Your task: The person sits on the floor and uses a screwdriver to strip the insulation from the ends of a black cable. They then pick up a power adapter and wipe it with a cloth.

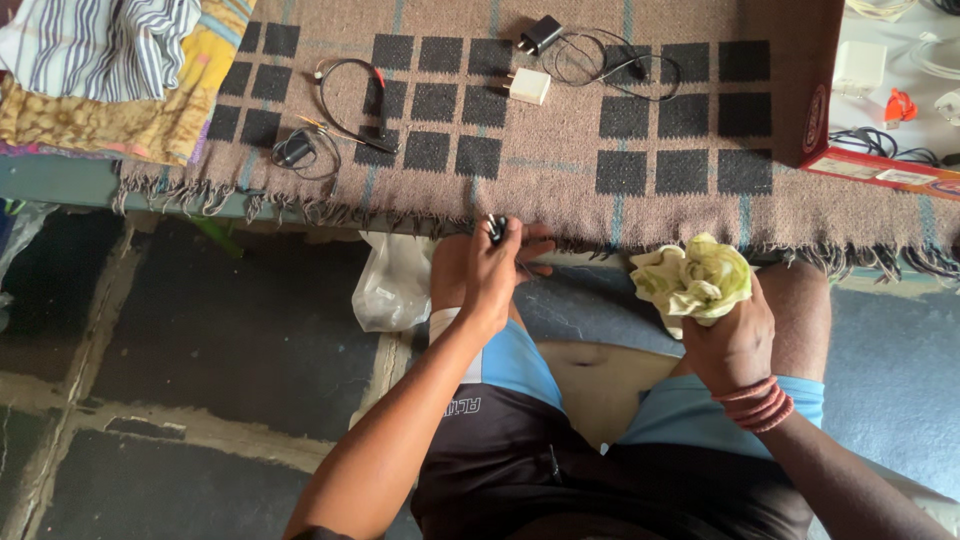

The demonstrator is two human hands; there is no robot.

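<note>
**Two Hands at the Rug's Edge**

We sit by a low table with a brown woven rug spread over it. The rug has black squares on it and a fringe along its near edge.

Our left hand pinches a small black thing between the fingers and thumb, right at the near edge of the rug, close to the fringe. It is too small for us to be sure, but it may be a little plug or a piece of an earphone. We hold it up close, likely so we can see it well.

Our right hand is closed tight around a crumpled pale green cloth. The cloth sticks out of the top of the fist, just below the fringe. A bunched cloth like this is easy to rub with. Red bangles sit on that wrist.

Farther back on the rug lie a white charger plug and a black charger with a thin black cable. Toward the left side lie black earphones with a red bit, and a small coiled wire. They are spread apart, so each is easy to pick.

A red box sits at the right edge. Striped cloth lies at the far left corner. A clear plastic bag hangs by our knee.
</note>
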